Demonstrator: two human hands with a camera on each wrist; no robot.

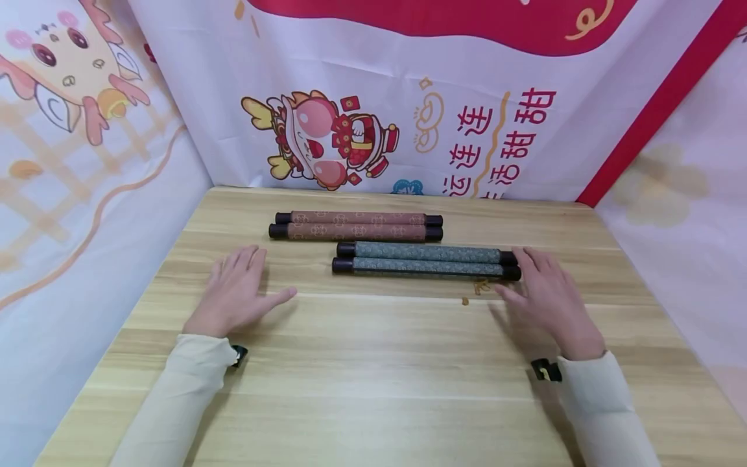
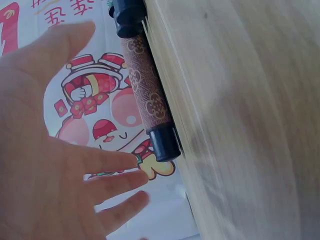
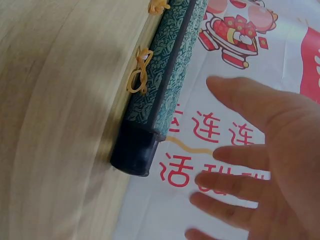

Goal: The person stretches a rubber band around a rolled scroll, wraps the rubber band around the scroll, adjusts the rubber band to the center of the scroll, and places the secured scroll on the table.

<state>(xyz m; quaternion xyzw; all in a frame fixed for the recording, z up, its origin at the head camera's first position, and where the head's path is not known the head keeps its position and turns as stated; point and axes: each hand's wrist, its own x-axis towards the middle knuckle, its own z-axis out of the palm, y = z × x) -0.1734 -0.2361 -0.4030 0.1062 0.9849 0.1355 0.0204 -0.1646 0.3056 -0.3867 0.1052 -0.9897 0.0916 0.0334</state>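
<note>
A hanging scroll in reddish-brown patterned cloth [image 1: 357, 231], rolled in from both ends, lies at the back of the table with black knobs at its ends. Nearer and to its right is a green patterned scroll [image 1: 426, 251], rolled the same way. My left hand [image 1: 236, 295] is left of and in front of the brown scroll, fingers spread, holding nothing. The right hand [image 1: 548, 301] is at the green scroll's right end, with extended fingers overlapping the black knobs in the head view; whether they touch is unclear. The right wrist view shows the green scroll's black end [image 3: 135, 150] beside this hand.
Yellowish rubber bands [image 3: 140, 72] lie along the green scroll's front side. The wood-grain table [image 1: 362, 370] extends toward me. A printed white cloth [image 1: 496, 58] hangs behind its back edge, with further cloths at left and right.
</note>
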